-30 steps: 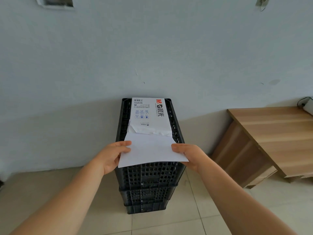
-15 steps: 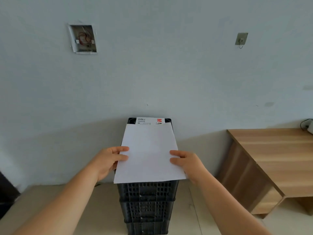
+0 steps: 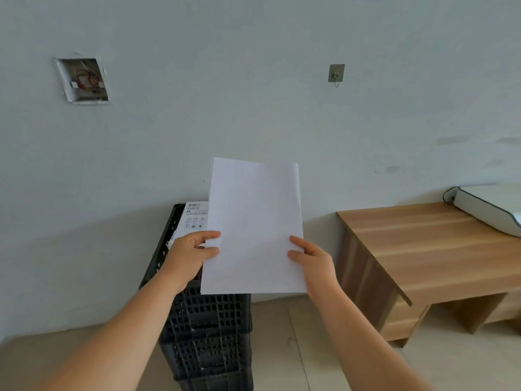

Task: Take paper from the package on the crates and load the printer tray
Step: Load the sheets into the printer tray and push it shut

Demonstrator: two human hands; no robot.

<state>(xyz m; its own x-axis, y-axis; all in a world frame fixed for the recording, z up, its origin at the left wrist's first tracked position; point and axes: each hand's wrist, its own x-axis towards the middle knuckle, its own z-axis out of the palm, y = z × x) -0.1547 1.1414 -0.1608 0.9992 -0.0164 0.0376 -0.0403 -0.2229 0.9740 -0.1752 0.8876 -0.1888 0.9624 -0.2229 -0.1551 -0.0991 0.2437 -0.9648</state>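
Lifting clear of the package (image 3: pixel 194 217), the paper (image 3: pixel 253 227) now hangs upright, pinched by left hand (image 3: pixel 187 256) and right hand (image 3: pixel 313 262); printer (image 3: pixel 490 208) waits at three o'clock.

paper (image 3: pixel 255 227): matt, smooth | crates (image 3: pixel 208 320): black perforated plastic | desk (image 3: pixel 428 244): smooth wood-grain

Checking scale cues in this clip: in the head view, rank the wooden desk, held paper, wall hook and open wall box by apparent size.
Largest to smallest:
1. wooden desk, partly cut off at the frame edge
2. paper, enlarged by nearness to the camera
3. open wall box
4. wall hook
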